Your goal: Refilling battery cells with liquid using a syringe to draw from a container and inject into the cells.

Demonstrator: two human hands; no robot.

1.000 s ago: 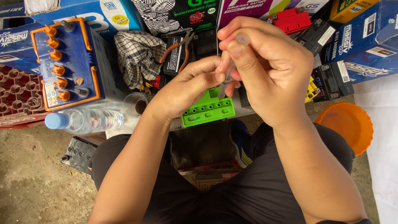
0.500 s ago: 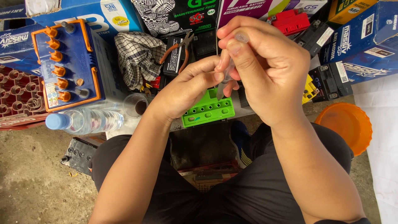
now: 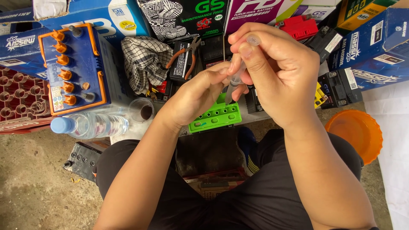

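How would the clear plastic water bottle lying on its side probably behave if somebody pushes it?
The water bottle lies on its side and is round, so it would probably roll rather than slide. It looks mostly full, so likely rather heavy for its size. Its blue cap seems to be on, so spilling looks unlikely.

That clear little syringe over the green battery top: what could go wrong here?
Likely risks:
1. The syringe tip hangs above small filler holes in the green battery top; drops could miss.
2. Bare fingers of the left hand sit right beside the tip and could get splashed.
3. The open clear cup beside the left forearm might tip.
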